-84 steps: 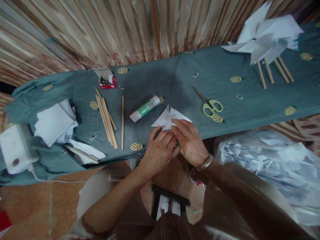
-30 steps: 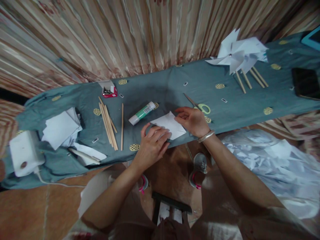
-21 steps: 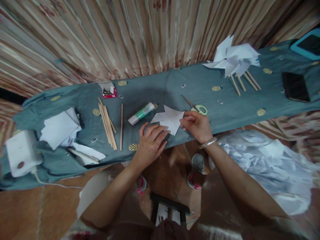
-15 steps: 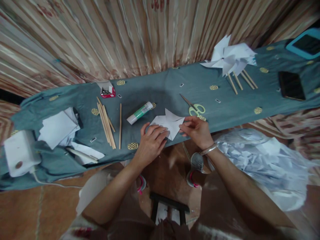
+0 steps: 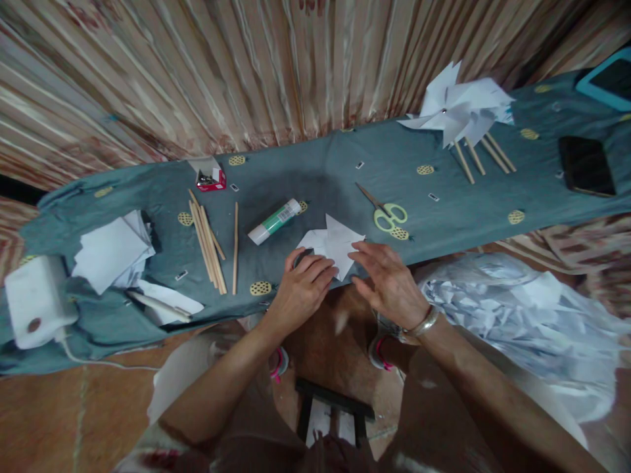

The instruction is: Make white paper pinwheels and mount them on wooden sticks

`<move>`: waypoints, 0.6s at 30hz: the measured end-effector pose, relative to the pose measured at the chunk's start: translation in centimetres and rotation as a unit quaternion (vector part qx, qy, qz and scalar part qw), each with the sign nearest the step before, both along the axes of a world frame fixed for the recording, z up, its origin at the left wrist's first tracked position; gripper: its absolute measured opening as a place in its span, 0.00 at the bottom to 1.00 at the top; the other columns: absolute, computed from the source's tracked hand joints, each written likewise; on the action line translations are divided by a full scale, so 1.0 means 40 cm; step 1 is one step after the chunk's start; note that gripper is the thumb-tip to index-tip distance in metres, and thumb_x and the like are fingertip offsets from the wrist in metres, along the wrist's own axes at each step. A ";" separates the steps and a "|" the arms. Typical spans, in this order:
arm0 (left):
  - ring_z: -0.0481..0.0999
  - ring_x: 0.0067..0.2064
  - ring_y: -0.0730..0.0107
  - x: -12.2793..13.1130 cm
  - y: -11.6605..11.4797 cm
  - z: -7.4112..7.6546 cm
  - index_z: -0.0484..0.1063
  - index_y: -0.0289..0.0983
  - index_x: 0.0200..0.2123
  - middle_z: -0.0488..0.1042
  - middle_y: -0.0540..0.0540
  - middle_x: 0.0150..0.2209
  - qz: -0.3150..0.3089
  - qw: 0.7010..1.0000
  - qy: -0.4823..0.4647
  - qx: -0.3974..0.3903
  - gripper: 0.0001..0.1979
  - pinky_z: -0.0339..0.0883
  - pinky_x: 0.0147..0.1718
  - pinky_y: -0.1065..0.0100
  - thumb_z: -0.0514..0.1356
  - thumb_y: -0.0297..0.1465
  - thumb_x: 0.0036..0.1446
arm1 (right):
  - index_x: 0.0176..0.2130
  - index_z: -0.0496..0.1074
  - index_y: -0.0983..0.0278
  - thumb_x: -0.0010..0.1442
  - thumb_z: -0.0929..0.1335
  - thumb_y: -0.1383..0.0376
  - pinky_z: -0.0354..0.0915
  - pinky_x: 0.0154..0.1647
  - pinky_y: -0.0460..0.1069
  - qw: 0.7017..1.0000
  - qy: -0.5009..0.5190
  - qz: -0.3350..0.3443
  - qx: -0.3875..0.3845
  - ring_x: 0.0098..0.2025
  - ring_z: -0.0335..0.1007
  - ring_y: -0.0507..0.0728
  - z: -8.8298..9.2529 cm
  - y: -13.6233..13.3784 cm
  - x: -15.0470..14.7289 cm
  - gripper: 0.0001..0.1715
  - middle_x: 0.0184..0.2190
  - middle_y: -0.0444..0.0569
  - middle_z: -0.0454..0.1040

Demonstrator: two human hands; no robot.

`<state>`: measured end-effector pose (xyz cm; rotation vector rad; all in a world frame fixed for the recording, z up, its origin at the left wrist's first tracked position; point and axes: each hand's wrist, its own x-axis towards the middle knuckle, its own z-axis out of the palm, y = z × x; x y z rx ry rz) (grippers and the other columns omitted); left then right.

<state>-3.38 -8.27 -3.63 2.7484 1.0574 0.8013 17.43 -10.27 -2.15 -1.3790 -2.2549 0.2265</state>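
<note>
A partly folded white paper pinwheel (image 5: 340, 244) lies near the front edge of the cloth-covered table, one pointed flap standing up. My left hand (image 5: 306, 284) holds its left side against the table, fingers curled over the paper's centre and left part. At the paper's right edge is my right hand (image 5: 387, 281), its fingers stretched out and apart from the thumb, the fingertips touching the paper. A green and white glue stick (image 5: 274, 222) lies just up and left of the paper. Scissors with light green handles (image 5: 389, 215) rest to the upper right.
Wooden sticks (image 5: 210, 249), a red box of small metal pieces (image 5: 211, 179), stacked paper (image 5: 114, 249) and a white device (image 5: 40, 302) are at left. Finished pinwheels (image 5: 456, 108) and a dark phone (image 5: 586, 165) lie at right. A plastic bag of paper pieces (image 5: 522, 328) stands below the table.
My right hand has let go of the paper's right point and spread its fingers, the palm turning down. My left hand stays on the paper. The view has shifted slightly.
</note>
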 end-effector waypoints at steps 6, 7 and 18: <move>0.74 0.48 0.64 -0.002 -0.012 0.001 0.73 0.37 0.44 0.78 0.46 0.46 -0.005 1.000 -0.001 0.001 0.09 0.56 0.56 0.51 0.57 0.27 0.61 | 0.50 0.69 0.66 0.61 0.65 0.66 0.64 0.54 0.62 1.000 -0.021 0.020 -0.011 0.54 0.65 0.66 -0.024 0.000 -0.014 0.17 0.55 0.58 0.70; 0.74 0.48 0.64 -0.003 -0.014 0.001 0.72 0.37 0.44 0.78 0.46 0.46 -0.006 1.000 0.000 -0.001 0.09 0.56 0.56 0.51 0.57 0.27 0.61 | 0.49 0.70 0.66 0.61 0.65 0.66 0.64 0.54 0.62 1.000 -0.020 0.020 -0.011 0.54 0.65 0.65 -0.026 0.000 -0.014 0.16 0.54 0.58 0.70; 0.73 0.49 0.64 -0.010 -0.019 -0.003 0.71 0.37 0.48 0.77 0.44 0.48 -0.005 1.000 0.005 -0.024 0.12 0.55 0.57 0.50 0.56 0.27 0.61 | 0.44 0.73 0.66 0.63 0.64 0.67 0.66 0.52 0.60 1.000 0.006 0.023 0.003 0.50 0.69 0.63 -0.025 0.011 -0.015 0.12 0.50 0.57 0.74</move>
